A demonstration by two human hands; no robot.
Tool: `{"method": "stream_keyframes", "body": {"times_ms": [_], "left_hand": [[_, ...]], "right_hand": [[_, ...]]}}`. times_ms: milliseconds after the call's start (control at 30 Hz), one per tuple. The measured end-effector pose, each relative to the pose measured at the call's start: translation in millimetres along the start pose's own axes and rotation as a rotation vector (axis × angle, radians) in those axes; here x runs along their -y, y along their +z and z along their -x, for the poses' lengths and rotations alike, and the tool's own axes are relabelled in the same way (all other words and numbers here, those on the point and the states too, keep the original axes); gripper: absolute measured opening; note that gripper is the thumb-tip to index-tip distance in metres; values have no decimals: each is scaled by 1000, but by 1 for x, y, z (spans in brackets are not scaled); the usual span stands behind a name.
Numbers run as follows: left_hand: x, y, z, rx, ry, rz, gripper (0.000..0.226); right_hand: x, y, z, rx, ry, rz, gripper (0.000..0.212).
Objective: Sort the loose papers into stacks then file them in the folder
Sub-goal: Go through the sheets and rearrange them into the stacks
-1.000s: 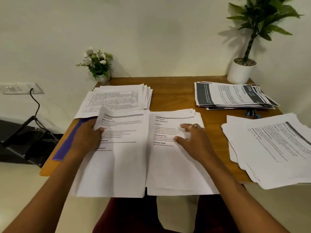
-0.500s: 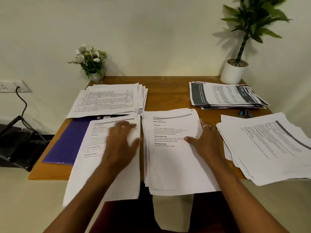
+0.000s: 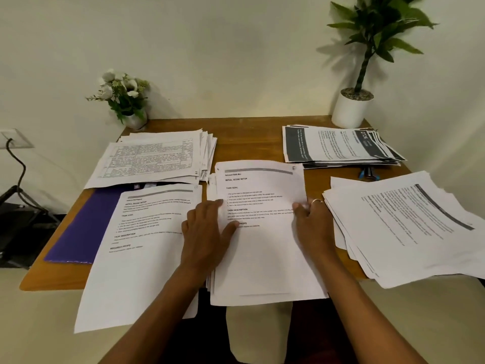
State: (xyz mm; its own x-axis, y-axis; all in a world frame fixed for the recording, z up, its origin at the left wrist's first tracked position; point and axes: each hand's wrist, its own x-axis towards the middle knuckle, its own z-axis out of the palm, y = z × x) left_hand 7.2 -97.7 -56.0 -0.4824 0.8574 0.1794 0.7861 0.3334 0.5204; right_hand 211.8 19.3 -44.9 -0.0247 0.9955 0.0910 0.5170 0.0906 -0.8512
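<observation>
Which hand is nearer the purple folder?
Left. The left hand rests on the left edge of the centre stack, toward the purple folder; the right hand holds its right edge.

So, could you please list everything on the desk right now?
table: one, brown wood, against the wall.
folder: one, purple, near left, partly under papers.
grid-printed stack: one, white, back left.
dark-banded stack: one, white and grey, back right.
fanned stack: one, white, near right, overhanging the edge.
left stack: one, white, near left, over the folder.
centre stack: one, white, near centre.
flower pot: one, white blooms, back left corner.
potted plant: one, green, white pot, back right corner.
clip-like item: one, blue and black, beside the dark-banded stack.
left hand: one, flat on the centre stack's left edge.
right hand: one, pinches the centre stack's right edge.
</observation>
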Motion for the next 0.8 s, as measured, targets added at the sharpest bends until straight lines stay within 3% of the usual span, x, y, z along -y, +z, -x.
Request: {"method": "stream_keyframes", "body": {"times_ms": [133,267,433,533,633,800], "left_hand": [[1,-4,-2,-30,-94,220,71],[9,-7,-2,-85,-116,423,33],[9,-6,-5,-118,-133,334,47],[9,-4,-7,-120,-113,300,47],[7,-5,-5,-129,-84,276,48],[7,-6,-6,-123,-90,257,49]], "right_hand": [[-4,-2,-6,87,11,32,17],[-7,-4,-14,200,33,97,27],[-5,-13,-19,374,58,-6,35],[-5,-15,-18,357,55,-41,37],[-6,-14,-16,327,27,-66,25],[-6,-13,-15,319,28,-26,34]]}}
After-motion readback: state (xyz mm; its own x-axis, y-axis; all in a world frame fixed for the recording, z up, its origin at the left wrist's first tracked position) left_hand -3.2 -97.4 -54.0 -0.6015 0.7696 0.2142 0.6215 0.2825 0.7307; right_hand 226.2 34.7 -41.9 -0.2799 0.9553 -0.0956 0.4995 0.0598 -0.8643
